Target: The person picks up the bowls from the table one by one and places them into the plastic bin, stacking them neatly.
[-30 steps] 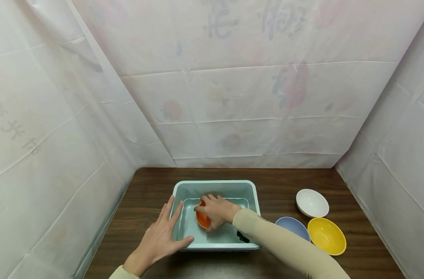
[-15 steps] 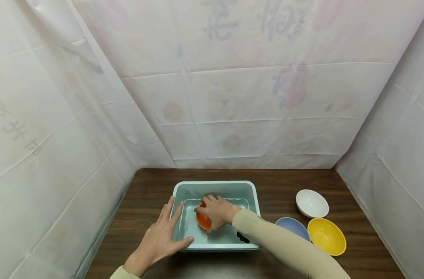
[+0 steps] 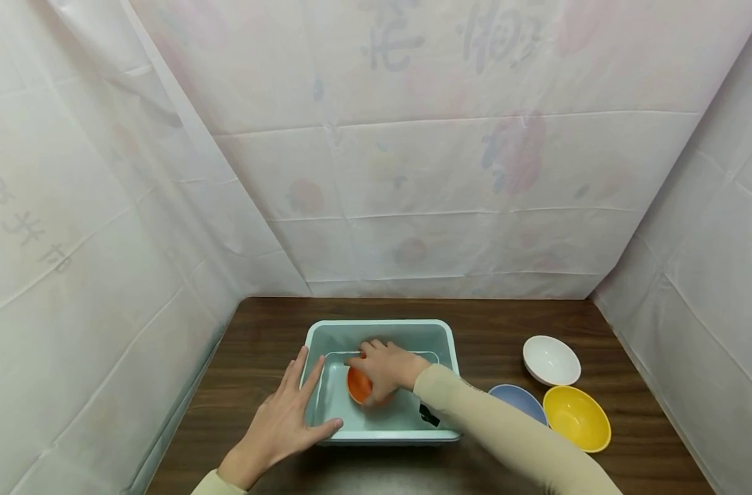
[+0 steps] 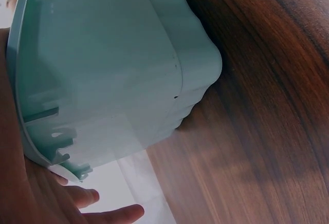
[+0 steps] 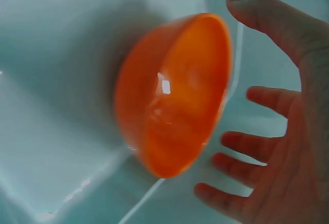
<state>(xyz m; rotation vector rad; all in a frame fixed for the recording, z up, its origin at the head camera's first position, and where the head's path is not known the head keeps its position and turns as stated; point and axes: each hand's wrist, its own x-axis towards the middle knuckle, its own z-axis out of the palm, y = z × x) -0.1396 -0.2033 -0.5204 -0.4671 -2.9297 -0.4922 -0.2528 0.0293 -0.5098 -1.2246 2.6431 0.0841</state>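
An orange bowl [image 3: 357,388] sits inside a pale blue-green plastic basin [image 3: 382,436]. In the right wrist view the orange bowl [image 5: 180,100] has its opening toward my right hand [image 5: 288,167]. That hand's thumb and fingers are spread just off the rim, with a gap showing between them and the bowl. From the head, my right hand [image 3: 388,371] reaches down into the basin and covers part of the bowl. My left hand [image 3: 283,426] lies with fingers straight along the basin's left rim. The left wrist view shows the basin's outer wall [image 4: 103,70] beside that hand.
Right of the basin, a white bowl [image 3: 552,360], a yellow bowl [image 3: 578,418] and a blue bowl [image 3: 520,402] stand close together on the dark wooden table [image 3: 493,316]. My right sleeve passes over the basin's front right corner. White sheeting [image 3: 450,172] rises behind the table and at both sides.
My right fingers have come off the orange bowl and moved slightly right, so more of the bowl shows. The left hand stays in place.
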